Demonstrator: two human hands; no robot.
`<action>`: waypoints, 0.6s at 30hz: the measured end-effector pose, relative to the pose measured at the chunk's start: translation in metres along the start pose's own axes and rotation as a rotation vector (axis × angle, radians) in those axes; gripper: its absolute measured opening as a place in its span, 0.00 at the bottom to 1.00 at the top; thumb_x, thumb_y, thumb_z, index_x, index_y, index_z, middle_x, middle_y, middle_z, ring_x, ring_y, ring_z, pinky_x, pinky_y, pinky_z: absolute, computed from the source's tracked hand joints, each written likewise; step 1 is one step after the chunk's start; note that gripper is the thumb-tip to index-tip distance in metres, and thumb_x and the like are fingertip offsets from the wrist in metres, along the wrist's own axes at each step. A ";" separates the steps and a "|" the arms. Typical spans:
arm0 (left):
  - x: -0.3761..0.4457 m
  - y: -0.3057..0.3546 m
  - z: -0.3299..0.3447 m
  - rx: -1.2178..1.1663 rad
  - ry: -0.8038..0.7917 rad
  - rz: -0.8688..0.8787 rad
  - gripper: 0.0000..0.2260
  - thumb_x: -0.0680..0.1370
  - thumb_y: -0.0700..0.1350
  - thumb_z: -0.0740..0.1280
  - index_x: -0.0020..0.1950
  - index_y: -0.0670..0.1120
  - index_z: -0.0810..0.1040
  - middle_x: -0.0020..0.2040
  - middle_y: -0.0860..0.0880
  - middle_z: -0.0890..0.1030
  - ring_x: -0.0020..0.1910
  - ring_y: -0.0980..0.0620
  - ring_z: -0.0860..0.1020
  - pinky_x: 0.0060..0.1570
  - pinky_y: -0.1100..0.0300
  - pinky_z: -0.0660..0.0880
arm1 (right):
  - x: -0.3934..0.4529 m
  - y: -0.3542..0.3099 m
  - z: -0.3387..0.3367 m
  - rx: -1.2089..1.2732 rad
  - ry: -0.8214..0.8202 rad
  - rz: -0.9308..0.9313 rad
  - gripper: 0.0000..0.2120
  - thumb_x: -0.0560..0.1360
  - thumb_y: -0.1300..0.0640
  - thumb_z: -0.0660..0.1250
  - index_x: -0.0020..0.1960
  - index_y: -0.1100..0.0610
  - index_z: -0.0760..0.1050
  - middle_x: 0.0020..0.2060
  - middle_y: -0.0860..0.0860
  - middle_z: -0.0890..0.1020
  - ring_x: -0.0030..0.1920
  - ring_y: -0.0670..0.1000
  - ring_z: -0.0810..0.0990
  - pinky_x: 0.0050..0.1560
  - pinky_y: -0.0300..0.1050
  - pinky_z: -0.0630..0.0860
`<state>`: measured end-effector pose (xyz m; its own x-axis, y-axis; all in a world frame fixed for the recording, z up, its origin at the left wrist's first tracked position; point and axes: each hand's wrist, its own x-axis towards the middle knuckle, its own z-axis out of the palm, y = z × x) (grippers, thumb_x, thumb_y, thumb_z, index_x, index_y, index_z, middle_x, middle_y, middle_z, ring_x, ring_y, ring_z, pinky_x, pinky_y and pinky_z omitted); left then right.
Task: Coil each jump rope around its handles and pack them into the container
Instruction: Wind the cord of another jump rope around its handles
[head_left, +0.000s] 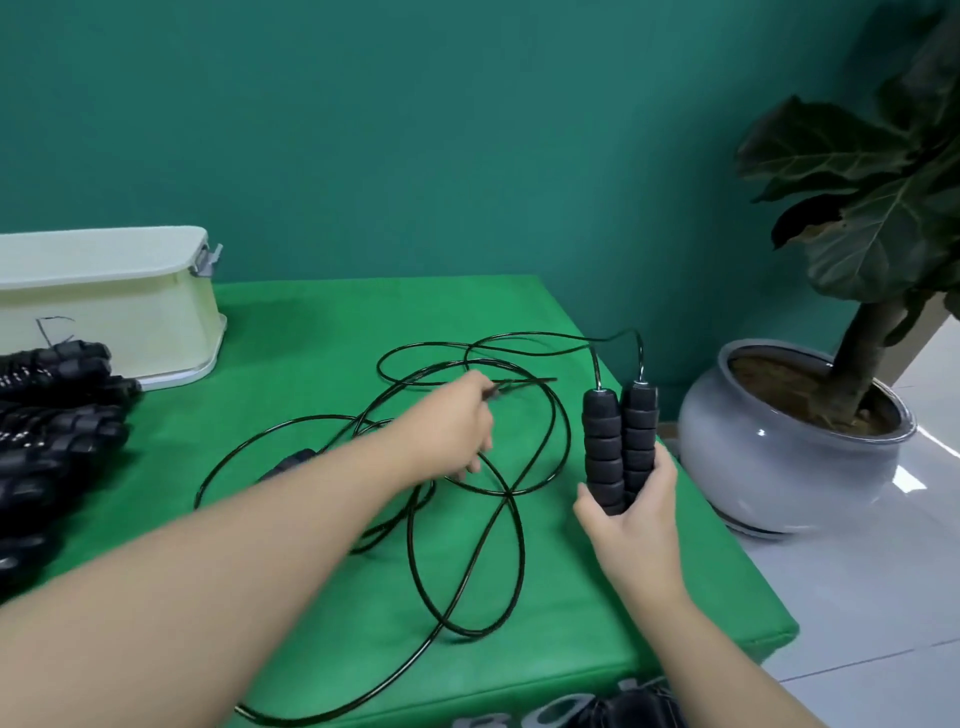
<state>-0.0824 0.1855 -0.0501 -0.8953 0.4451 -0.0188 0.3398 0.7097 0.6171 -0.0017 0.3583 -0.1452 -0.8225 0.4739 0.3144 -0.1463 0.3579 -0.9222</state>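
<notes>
Green table (322, 317). Right hand (631, 512) grips two black foam handles (621, 447), upright, side by side, touching. Black rope (514, 530) runs from both handle tops and lies in loose overlapping loops on the table. Left hand (457, 423) over the loops, fingers apparently pinching a strand; blurred. Pale lidded container (119, 301) at rear left. Coiled black ropes (57, 415) stacked at left edge. Potted plant (795, 441) on floor, right.

Container (104, 306) at table's (597, 649) far left, loose rope (467, 519) mid-table, potted plant (795, 441) right of it
</notes>
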 end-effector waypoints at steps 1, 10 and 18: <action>-0.001 0.002 -0.017 0.011 0.072 -0.018 0.09 0.82 0.41 0.51 0.59 0.45 0.67 0.36 0.48 0.76 0.28 0.52 0.75 0.26 0.61 0.71 | -0.001 -0.001 0.000 -0.001 -0.008 0.007 0.31 0.69 0.67 0.72 0.60 0.42 0.61 0.52 0.38 0.74 0.48 0.31 0.74 0.43 0.26 0.68; -0.035 0.032 -0.156 -0.049 0.864 0.076 0.12 0.83 0.47 0.49 0.46 0.42 0.65 0.37 0.50 0.66 0.35 0.51 0.63 0.33 0.54 0.58 | -0.005 -0.029 -0.002 -0.004 -0.066 0.014 0.26 0.67 0.69 0.70 0.57 0.47 0.68 0.53 0.47 0.80 0.49 0.42 0.79 0.48 0.40 0.73; -0.080 0.079 -0.220 -0.153 1.198 0.251 0.07 0.83 0.45 0.49 0.49 0.44 0.61 0.35 0.54 0.62 0.36 0.51 0.62 0.35 0.56 0.56 | -0.009 -0.127 -0.004 0.015 -0.135 -0.215 0.26 0.67 0.70 0.70 0.49 0.42 0.66 0.46 0.42 0.77 0.40 0.37 0.76 0.39 0.27 0.71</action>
<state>-0.0474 0.0861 0.1732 -0.5364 -0.2791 0.7965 0.5754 0.5695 0.5870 0.0265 0.3121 -0.0296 -0.8373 0.2762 0.4720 -0.3335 0.4262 -0.8409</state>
